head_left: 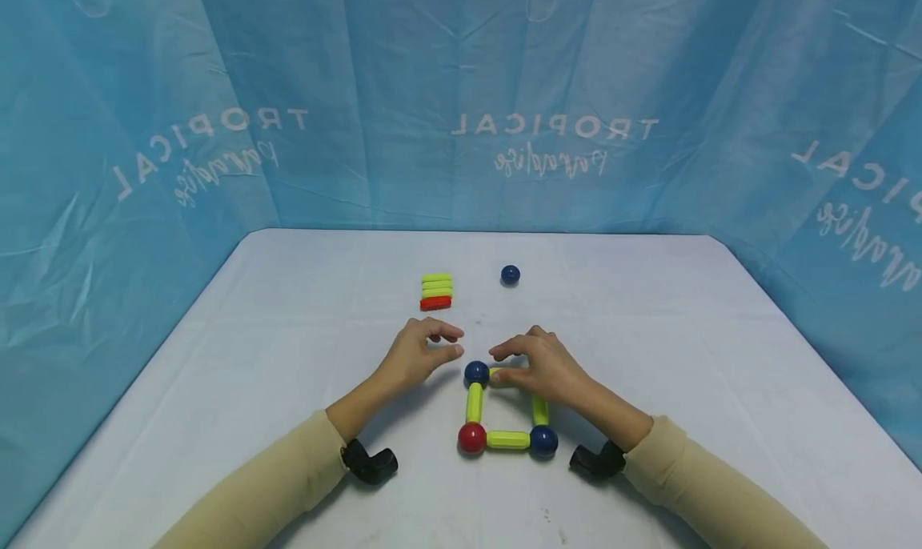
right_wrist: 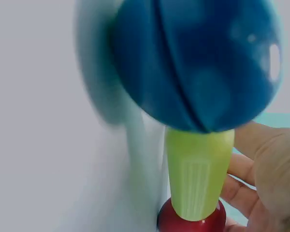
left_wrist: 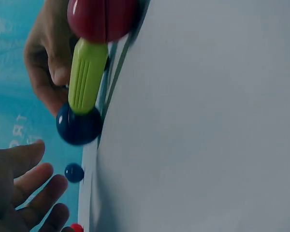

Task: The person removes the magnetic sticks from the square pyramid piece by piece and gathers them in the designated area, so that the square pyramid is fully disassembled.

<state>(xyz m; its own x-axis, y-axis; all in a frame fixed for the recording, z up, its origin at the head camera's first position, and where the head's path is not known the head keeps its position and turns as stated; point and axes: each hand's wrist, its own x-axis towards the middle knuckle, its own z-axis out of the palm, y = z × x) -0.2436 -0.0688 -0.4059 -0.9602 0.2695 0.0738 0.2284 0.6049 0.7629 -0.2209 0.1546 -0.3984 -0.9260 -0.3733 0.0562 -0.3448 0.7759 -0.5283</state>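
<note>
A square of balls and sticks lies on the white table. Its near side has a red ball [head_left: 472,438], a yellow-green stick [head_left: 507,440] and a blue ball [head_left: 543,442]. Another blue ball [head_left: 477,373] forms the far left corner. My right hand [head_left: 542,365] is over the far side, thumb across the far stick, index finger apart from the thumb. It hides the far right corner in the head view; a red ball [right_wrist: 192,218] shows there in the right wrist view. Left of the square, my left hand [head_left: 425,349] hovers with fingers spread, holding nothing.
Farther back lie several yellow-green sticks [head_left: 437,285] in a row, with a red stick [head_left: 435,302] in front. A loose blue ball [head_left: 510,274] sits to their right. Blue printed cloth [head_left: 461,69] hangs around the table's back and sides.
</note>
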